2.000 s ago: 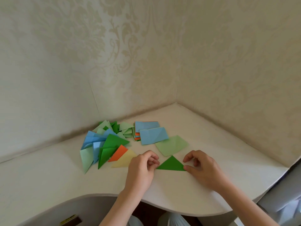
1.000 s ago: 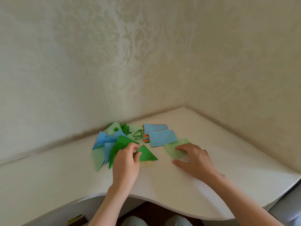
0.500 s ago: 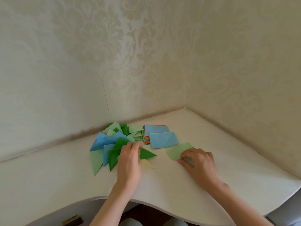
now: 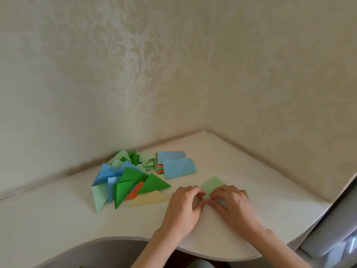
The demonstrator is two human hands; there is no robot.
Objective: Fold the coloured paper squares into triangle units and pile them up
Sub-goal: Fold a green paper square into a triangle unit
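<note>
**Both hands on pale green square, near worktop front edge**

Pose: left hand (image 4: 185, 206) and right hand (image 4: 231, 205) lie side by side, palms down, forearms entering from the bottom of the view. Fingertips of both meet at the near corner of the pale green square (image 4: 212, 185). Fingers of both hands curled, knuckles raised.

Change: 0.5 s ago the left hand was on the dark green triangle (image 4: 153, 184) at the pile (image 4: 123, 180); it is now off the pile and beside the right hand. The triangle lies released on the pile's right side, over the orange piece (image 4: 135, 193) and the yellow triangle (image 4: 148, 199). The right hand was already on the square and has stayed there.

Grip: both hands pinch the square's near edge, fingers closed on the paper. The near part of the sheet is hidden under the fingers, so I cannot tell whether a fold has begun. The far corner of the square lies flat on the worktop (image 4: 58, 219).

Location: square sits right of the pile, in front of the blue sheet (image 4: 179, 168), which overlaps the stack (image 4: 170, 156) of unfolded squares. Pile and stack sit near the wall (image 4: 77, 93).
</note>
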